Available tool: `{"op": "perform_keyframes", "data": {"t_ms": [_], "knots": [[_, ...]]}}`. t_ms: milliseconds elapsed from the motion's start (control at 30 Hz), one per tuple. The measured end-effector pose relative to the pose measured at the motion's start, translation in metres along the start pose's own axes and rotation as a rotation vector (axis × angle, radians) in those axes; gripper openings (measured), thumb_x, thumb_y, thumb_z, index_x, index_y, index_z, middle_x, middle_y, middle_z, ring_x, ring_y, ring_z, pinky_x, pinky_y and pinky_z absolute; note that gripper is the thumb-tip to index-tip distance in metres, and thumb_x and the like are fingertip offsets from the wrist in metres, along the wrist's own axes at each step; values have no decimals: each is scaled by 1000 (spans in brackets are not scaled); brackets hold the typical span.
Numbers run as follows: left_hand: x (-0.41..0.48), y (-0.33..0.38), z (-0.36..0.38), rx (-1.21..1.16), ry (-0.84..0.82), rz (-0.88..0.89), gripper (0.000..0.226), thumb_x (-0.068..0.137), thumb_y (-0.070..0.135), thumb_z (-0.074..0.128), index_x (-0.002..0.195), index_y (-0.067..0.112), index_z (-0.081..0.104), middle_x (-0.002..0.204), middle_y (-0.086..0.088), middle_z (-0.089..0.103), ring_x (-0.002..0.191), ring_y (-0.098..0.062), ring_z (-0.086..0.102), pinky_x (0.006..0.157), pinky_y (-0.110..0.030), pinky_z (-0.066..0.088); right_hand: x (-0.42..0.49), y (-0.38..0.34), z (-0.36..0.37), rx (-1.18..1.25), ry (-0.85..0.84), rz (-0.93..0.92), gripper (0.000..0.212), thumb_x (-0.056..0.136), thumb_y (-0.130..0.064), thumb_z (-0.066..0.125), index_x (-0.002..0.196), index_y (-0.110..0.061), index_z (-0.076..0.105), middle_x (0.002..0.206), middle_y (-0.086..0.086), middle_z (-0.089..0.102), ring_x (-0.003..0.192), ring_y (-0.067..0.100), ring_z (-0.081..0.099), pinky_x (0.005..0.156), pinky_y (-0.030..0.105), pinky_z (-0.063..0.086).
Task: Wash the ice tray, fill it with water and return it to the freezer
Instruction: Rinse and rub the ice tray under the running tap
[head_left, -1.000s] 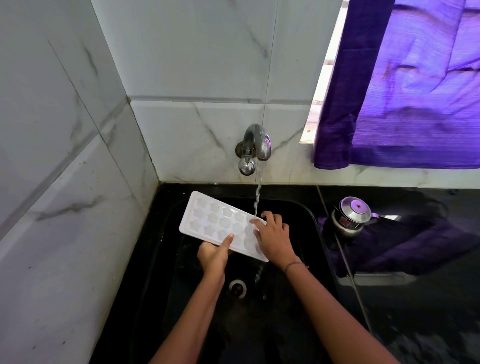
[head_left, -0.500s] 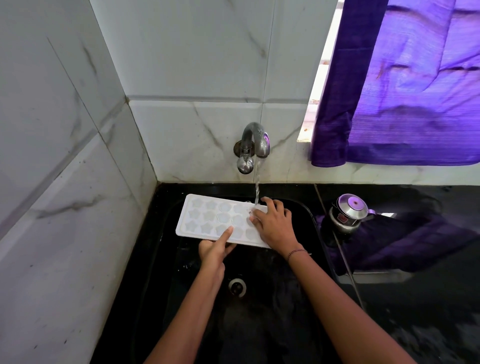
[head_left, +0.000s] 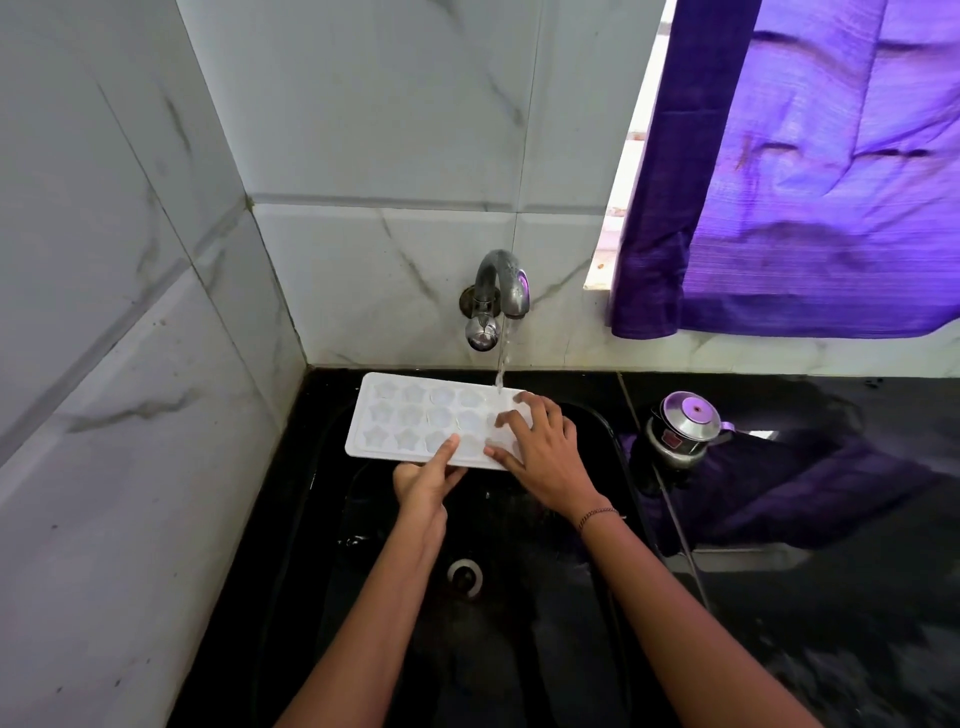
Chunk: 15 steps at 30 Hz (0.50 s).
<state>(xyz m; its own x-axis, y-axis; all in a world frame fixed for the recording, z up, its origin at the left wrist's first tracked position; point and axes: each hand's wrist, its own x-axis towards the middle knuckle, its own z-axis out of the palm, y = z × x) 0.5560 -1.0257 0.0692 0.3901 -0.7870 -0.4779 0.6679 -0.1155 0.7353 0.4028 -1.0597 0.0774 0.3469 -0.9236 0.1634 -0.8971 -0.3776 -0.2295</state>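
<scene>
A white ice tray (head_left: 410, 421) with star and round moulds is held roughly level over the black sink (head_left: 332, 519), moulds facing up. My left hand (head_left: 423, 480) grips its near edge, thumb on top and fingers hidden beneath. My right hand (head_left: 543, 447) lies spread over the tray's right end, fingers on the moulds. A thin stream of water falls from the steel tap (head_left: 498, 291) onto the tray's far edge, just beside my right fingers.
The sink drain (head_left: 466, 574) lies below my forearms. A steel pressure cooker (head_left: 683, 426) stands on the black counter at the right, with a cable running toward me. A purple curtain (head_left: 810, 171) hangs above it. Tiled walls close in at left and back.
The tray was tilted with its right end low; it has swung level and moved back toward the wall. My right hand has stayed on its right end.
</scene>
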Motion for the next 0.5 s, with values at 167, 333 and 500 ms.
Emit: {"op": "perform_keyframes", "data": {"t_ms": [167, 333, 500], "knots": [[-4, 0, 4, -12, -30, 31, 51, 75, 2, 75, 122, 3, 55, 112, -12, 66, 94, -23, 67, 55, -24, 57, 4, 4, -6, -60, -41, -25, 66, 82, -74, 35, 134, -33, 45, 153, 2, 20, 143, 25, 9, 113, 49, 14], [-3, 4, 2, -13, -42, 63, 47, 76, 2, 74, 119, 7, 57, 112, -10, 66, 95, -22, 67, 60, -28, 59, 7, 4, -8, -102, -30, -81, 75, 77, -79, 33, 133, -31, 45, 153, 3, 21, 144, 27, 8, 114, 52, 11], [-1, 11, 5, -41, -41, 76, 44, 76, 1, 73, 116, 11, 58, 109, -6, 67, 95, -20, 66, 64, -30, 60, 15, 1, -9, -108, -35, -126, 78, 79, -78, 32, 140, -30, 39, 155, 5, 17, 145, 28, 6, 115, 52, 10]]}}
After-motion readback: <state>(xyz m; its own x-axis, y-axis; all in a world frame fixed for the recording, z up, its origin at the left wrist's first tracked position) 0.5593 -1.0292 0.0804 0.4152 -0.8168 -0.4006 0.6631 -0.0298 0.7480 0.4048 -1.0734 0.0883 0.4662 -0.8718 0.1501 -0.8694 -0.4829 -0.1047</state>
